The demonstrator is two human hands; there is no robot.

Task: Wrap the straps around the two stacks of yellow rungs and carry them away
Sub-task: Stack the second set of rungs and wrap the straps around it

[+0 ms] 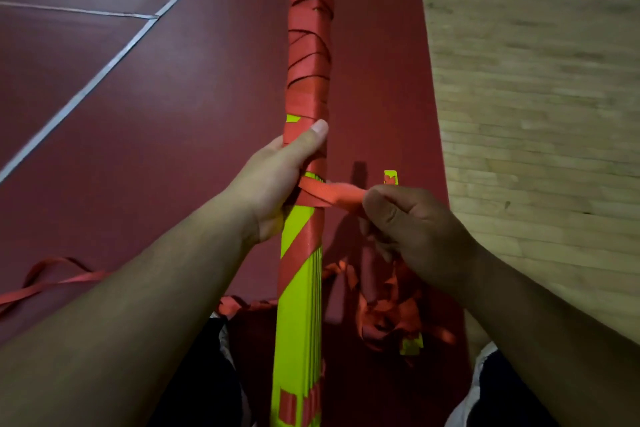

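Left hand (pixel 273 180): curled round the middle of the long stack of yellow rungs (pixel 298 305), thumb laid up along its front face over the red wrapping. Right hand (pixel 415 229): fingers bent, pinching the red strap (pixel 332 194) just right of the stack. Strap drawn taut from that pinch to the stack, meeting it right below the left hand.

Stack itself: running from the bottom centre of the frame to the top centre, leaning slightly. Unclear whether its near end rests on anything. Upper half bound in crossing turns of strap, with only the yellow tip bare at the top. One slanted band across the lower half, yellow faces and rung edges showing around it.

Second stack (pixel 412 345): lying on the floor at lower right, behind the right hand. Only its two yellow ends visible, the middle hidden by that hand and a loose tangle of strap (pixel 388 315). More slack strap (pixel 52 282) trailing across the lower left.

Underneath, a dark red mat (pixel 138 97) with a pale line (pixel 104 69) slanting across the upper left. Wooden floor (pixel 536 80) filling the right side. Dark clothing (pixel 207 374) at the bottom edge, either side of the stack.
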